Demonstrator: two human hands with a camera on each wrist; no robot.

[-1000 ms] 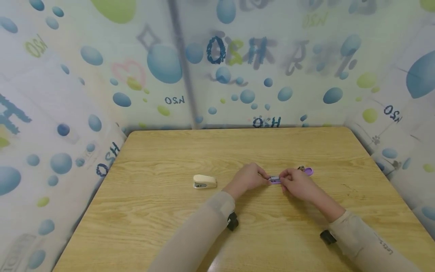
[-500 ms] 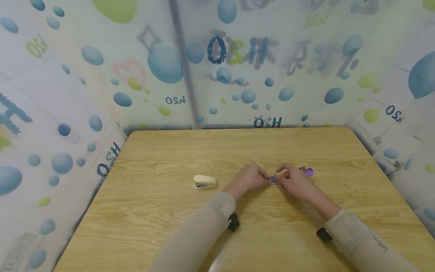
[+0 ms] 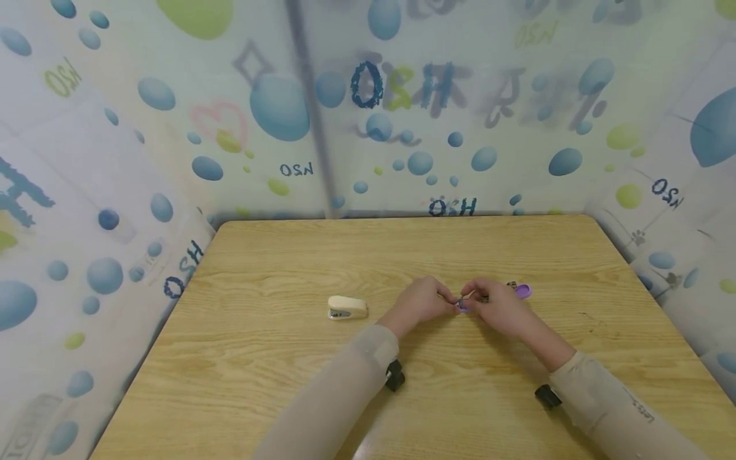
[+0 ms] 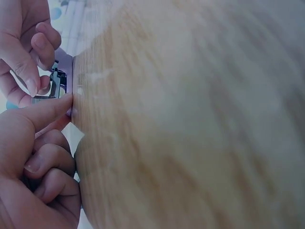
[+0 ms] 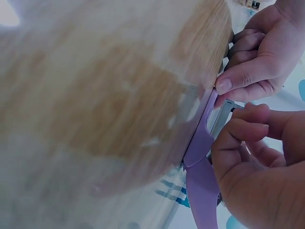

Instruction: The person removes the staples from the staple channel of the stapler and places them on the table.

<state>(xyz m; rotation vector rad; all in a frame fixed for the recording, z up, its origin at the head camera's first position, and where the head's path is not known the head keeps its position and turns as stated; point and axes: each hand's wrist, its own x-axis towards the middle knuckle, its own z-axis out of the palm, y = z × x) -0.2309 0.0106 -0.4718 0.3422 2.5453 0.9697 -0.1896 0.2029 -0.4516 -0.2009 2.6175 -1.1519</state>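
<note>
Pinching one end of the purple stapler (image 5: 200,150) — spread open on the table (image 3: 241,358), to the right of the cream stapler (image 3: 347,306) — between thumb and forefinger of the left hand (image 3: 424,299), with the remaining fingers folded in. Gripping the raised metal strip (image 5: 222,119) of the same stapler with the right hand (image 3: 499,306), farther right of the cream stapler, thumb and forefinger bent almost together.

Is a purple stapler (image 5: 196,153), hinged wide open; lies on the desk (image 3: 259,370), partly hidden, with a grey metal rail (image 5: 220,120) tilted up from its base (image 5: 202,129).
</note>
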